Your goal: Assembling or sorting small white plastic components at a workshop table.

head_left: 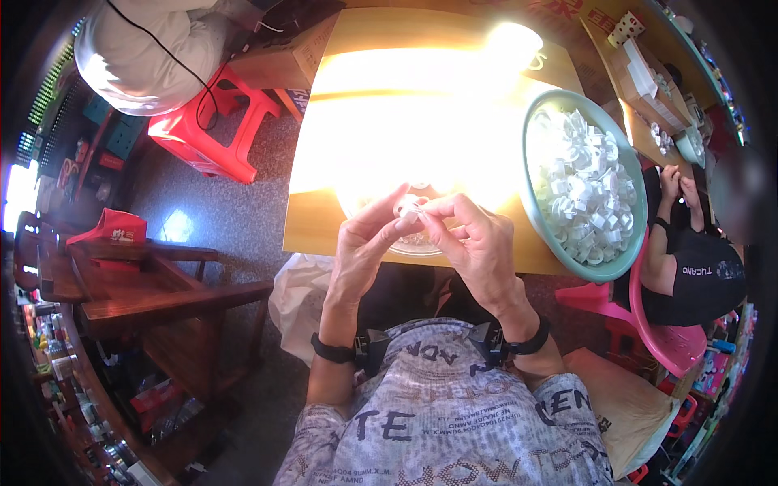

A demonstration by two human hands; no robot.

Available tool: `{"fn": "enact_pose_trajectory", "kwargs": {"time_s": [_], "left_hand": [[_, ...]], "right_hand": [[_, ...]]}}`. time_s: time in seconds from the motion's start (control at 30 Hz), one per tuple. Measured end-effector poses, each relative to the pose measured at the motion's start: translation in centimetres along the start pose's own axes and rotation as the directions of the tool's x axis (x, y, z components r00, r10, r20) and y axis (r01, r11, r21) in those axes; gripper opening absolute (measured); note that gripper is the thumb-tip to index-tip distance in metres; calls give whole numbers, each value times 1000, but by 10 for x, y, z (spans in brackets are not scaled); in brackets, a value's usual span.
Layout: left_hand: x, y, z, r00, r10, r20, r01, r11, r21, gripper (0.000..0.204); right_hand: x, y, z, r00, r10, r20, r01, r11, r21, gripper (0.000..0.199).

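Both hands meet over the near edge of the yellow table point(312, 219). My left hand point(371, 231) pinches a small white piece point(411, 209) between thumb and fingers. From the other side, my right hand point(470, 239) closes its thumb and forefinger on the same piece; its exact kind is too small to make out. Below the fingers sits a round clear dish point(395, 243), partly covered by my hands and washed out by glare. To the right, a pale green basin point(531, 194) holds a heap of small white plastic pieces point(587, 190).
Strong sunlight whitens the table's middle. Left of it stand a red plastic stool point(243, 154) and a dark wooden chair point(162, 300). At the right, a person in black point(697, 275) sits by a pink chair point(673, 344). A pale bag point(300, 300) lies near my left forearm.
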State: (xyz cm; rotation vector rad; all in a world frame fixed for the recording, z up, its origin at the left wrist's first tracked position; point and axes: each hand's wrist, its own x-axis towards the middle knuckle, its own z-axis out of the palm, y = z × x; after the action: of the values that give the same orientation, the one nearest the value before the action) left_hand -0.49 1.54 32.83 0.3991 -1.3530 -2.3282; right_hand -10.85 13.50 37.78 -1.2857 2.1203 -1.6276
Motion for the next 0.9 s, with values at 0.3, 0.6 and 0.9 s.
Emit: {"fn": "enact_pose_trajectory", "kwargs": {"time_s": [0.3,0.6,0.9], "left_hand": [[1,2,-1,1000,9,-26,-9,1000,29,44],[2,1,-5,1000,-4,-12,5,996,86,43],[0,2,2,997,73,-15,-72,994,84,44]], "right_hand": [[3,0,-4,998,-61,13,62,991,-118,10],[3,2,-7,1000,1,27,1,998,-56,10],[3,1,-6,996,69,53,-72,995,63,9]]}}
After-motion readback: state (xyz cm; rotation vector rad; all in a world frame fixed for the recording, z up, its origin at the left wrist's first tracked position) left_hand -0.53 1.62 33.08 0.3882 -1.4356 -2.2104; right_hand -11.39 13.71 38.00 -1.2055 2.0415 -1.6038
